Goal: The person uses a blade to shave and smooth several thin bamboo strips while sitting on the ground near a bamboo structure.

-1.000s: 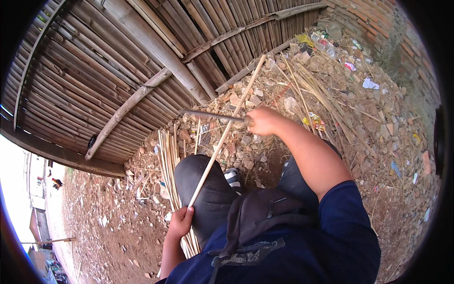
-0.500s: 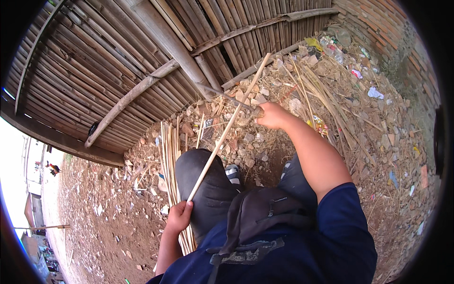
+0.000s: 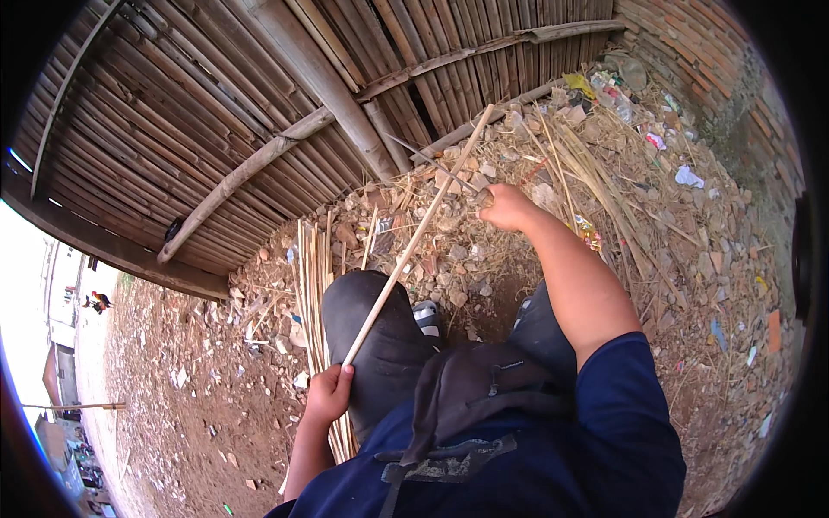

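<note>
A long pale bamboo strip (image 3: 404, 257) slants up and away from my left hand (image 3: 329, 393), whose fingers are closed round its near end beside my left knee. My right hand (image 3: 508, 208) grips the handle of a knife (image 3: 451, 174), its thin dark blade pointing up and to the left. That blade crosses the strip near the strip's far end; whether the edge touches it I cannot tell. A bundle of bamboo strips (image 3: 313, 285) lies along the outside of my left leg, partly hidden by the left forearm.
A bamboo-slat wall (image 3: 207, 129) with thick poles rises ahead, meeting a brick wall (image 3: 691, 52) at the far right. Stones and litter cover the dirt ground (image 3: 199, 414). More split strips (image 3: 596, 177) lie to the right. A rooster (image 3: 98, 301) stands far left.
My right hand and the knife have shifted slightly right, and the blade now tilts more steeply. The left hand keeps its hold on the strip almost unmoved.
</note>
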Action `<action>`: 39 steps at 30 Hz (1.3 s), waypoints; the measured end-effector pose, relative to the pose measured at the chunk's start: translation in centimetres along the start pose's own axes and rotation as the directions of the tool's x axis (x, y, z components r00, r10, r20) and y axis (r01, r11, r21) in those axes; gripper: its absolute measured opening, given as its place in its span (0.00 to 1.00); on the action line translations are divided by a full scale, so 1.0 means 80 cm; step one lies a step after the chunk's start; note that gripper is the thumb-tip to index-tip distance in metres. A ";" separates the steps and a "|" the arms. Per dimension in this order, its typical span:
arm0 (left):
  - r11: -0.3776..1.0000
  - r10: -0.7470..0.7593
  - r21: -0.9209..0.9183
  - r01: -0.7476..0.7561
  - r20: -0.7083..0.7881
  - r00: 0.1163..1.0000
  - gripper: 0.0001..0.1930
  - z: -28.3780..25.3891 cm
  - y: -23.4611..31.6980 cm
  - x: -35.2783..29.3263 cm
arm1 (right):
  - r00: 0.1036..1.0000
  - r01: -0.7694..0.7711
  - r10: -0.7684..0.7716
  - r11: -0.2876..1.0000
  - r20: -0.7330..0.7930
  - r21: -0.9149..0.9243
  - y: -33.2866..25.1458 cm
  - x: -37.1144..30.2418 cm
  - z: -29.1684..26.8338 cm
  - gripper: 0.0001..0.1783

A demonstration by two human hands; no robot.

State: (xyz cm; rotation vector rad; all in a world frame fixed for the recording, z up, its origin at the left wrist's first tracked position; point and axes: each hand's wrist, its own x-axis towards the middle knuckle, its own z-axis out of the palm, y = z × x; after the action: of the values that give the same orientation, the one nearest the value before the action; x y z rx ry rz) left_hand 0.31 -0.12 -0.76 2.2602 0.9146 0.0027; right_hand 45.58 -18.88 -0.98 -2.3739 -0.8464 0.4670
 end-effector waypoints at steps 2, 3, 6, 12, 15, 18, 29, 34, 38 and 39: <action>1.000 0.027 0.001 -0.027 -0.008 1.000 0.24 -0.001 -0.008 0.002 | 0.997 -0.023 0.023 1.000 0.080 -0.010 -0.012 -0.004 -0.001 0.16; 0.999 0.051 -0.006 -0.051 -0.012 0.999 0.24 0.001 -0.012 0.003 | 0.985 -0.047 0.051 0.998 0.164 -0.029 -0.032 -0.014 -0.006 0.15; 0.999 0.036 0.006 -0.036 0.002 0.999 0.24 0.003 -0.010 0.004 | 0.927 0.244 -0.178 0.954 0.330 -0.172 -0.060 -0.037 0.013 0.12; 0.997 0.072 -0.016 -0.072 -0.015 0.997 0.24 0.001 -0.012 0.000 | 0.844 0.293 -0.247 0.956 0.476 -0.023 -0.055 -0.027 0.017 0.14; 0.999 0.029 -0.018 -0.030 -0.018 0.999 0.24 0.001 -0.006 0.002 | 0.952 0.032 -0.052 0.997 0.303 0.071 0.001 0.003 0.004 0.18; 0.999 0.039 0.002 -0.039 -0.014 0.999 0.24 -0.003 0.002 0.002 | 0.980 -0.182 0.165 0.970 0.114 0.159 0.031 0.016 0.005 0.19; 0.999 -0.013 -0.039 0.016 0.074 0.997 0.24 -0.006 -0.001 0.003 | 0.825 0.515 -0.378 0.809 0.419 -0.283 -0.084 -0.051 0.021 0.11; 0.998 0.052 -0.032 -0.053 -0.032 0.998 0.24 0.002 -0.017 -0.001 | 0.980 0.005 -0.008 1.000 0.197 0.016 -0.008 0.001 -0.007 0.17; 0.997 0.073 -0.037 -0.073 0.000 0.997 0.24 -0.004 -0.019 -0.003 | 0.968 -0.195 0.220 0.962 -0.120 0.191 0.043 0.013 -0.021 0.20; 0.993 0.073 -0.090 -0.071 0.020 0.997 0.24 -0.005 -0.018 0.000 | 0.945 -0.186 0.247 0.944 -0.214 0.272 0.048 0.014 -0.029 0.21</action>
State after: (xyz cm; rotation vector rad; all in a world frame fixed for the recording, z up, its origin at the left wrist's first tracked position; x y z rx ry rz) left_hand -0.69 0.89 -1.33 2.2047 0.8049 0.0482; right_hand 49.29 -21.50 -1.70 -2.2397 -0.3885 0.3331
